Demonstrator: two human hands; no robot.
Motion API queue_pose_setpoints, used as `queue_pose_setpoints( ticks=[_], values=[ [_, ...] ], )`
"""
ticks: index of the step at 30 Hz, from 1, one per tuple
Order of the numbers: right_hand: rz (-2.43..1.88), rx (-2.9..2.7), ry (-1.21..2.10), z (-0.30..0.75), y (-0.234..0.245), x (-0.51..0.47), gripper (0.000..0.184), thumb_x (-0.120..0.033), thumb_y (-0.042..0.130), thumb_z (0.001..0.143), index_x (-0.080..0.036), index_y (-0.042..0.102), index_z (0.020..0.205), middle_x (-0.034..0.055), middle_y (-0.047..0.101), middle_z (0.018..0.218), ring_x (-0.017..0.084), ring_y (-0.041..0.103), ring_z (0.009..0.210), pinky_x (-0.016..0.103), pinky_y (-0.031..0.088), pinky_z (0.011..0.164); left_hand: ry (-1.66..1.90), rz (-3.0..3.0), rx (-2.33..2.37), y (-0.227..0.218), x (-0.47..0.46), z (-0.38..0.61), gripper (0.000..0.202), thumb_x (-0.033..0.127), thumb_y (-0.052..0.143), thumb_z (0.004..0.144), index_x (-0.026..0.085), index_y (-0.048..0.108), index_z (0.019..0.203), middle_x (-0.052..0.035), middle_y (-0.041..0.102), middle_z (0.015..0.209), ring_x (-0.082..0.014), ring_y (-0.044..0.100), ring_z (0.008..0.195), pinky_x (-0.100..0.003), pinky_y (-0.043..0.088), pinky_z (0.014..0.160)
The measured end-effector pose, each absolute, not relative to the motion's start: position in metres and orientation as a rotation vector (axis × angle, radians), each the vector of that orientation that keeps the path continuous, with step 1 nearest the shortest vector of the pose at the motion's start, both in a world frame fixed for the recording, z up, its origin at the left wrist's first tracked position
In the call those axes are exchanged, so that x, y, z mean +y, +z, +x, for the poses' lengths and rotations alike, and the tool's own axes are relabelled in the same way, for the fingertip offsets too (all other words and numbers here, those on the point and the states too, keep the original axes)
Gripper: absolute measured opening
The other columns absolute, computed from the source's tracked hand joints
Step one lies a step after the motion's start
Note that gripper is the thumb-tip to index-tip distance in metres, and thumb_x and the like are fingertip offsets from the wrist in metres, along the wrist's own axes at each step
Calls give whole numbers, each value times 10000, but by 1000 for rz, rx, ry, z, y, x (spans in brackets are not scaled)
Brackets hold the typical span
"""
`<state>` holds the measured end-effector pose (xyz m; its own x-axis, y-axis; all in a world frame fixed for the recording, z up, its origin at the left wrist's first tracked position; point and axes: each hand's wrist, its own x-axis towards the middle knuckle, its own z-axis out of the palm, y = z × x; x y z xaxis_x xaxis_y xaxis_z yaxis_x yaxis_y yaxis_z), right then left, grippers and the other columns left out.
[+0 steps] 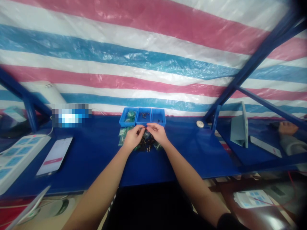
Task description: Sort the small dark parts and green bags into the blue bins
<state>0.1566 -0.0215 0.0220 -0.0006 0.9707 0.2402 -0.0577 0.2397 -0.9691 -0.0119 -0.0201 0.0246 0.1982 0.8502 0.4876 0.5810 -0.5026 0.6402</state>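
Observation:
My left hand and my right hand meet fingertip to fingertip over a heap of small green and dark parts on the blue table. Both hands are pinched closed on a tiny piece between them that is too small to name. Just behind the hands stand three blue bins side by side; the left one holds green parts, the middle one small dark parts. More green parts lie to the left of my left hand.
A phone lies at the left, beside a white power strip. A small white round object sits right of the bins. A striped plastic sheet hangs behind. A grey stand and another person's hand are at right.

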Motion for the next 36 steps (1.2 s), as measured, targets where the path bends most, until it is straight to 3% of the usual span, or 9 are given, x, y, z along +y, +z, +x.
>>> queue_pose_setpoints(
  ticks=[5, 15, 26, 32, 36],
  values=[
    [-969, -1336, 975, 156, 22, -24, 335, -386, 713, 763, -192, 714, 1037, 65, 736, 948, 187, 692, 854, 332, 553, 840, 1186, 2168, 1348, 29, -22, -12, 274, 414, 461, 941, 223, 650, 998, -5, 702, 847, -132, 599, 633, -246, 441, 635],
    [-1002, -1320, 964, 157, 19, -22, 296, -384, 708, 768, -188, 729, 989, 66, 743, 928, 197, 698, 833, 344, 563, 823, 1256, 2133, 1340, 25, -20, -11, 290, 422, 493, 929, 215, 637, 1075, 12, 657, 702, -123, 576, 573, -237, 436, 594],
    [-971, -1294, 1001, 157, 20, -23, 345, -401, 725, 748, -183, 720, 1016, 70, 740, 927, 195, 702, 830, 347, 565, 825, 1207, 2127, 1356, 29, -22, -12, 257, 405, 465, 945, 215, 625, 1009, 2, 683, 805, -122, 598, 612, -236, 442, 620],
    [-995, -1293, 988, 157, 20, -23, 324, -405, 723, 751, -182, 723, 985, 69, 742, 905, 197, 706, 801, 346, 571, 806, 1232, 2105, 1358, 27, -21, -11, 280, 419, 482, 935, 215, 620, 1069, 17, 648, 691, -118, 561, 548, -233, 424, 574],
    [-971, -1297, 998, 157, 20, -22, 319, -399, 729, 745, -182, 723, 978, 72, 741, 910, 200, 705, 816, 349, 571, 811, 1244, 2111, 1356, 27, -22, -11, 266, 415, 471, 939, 215, 620, 1031, 12, 663, 727, -119, 578, 577, -232, 429, 591]
  ],
)
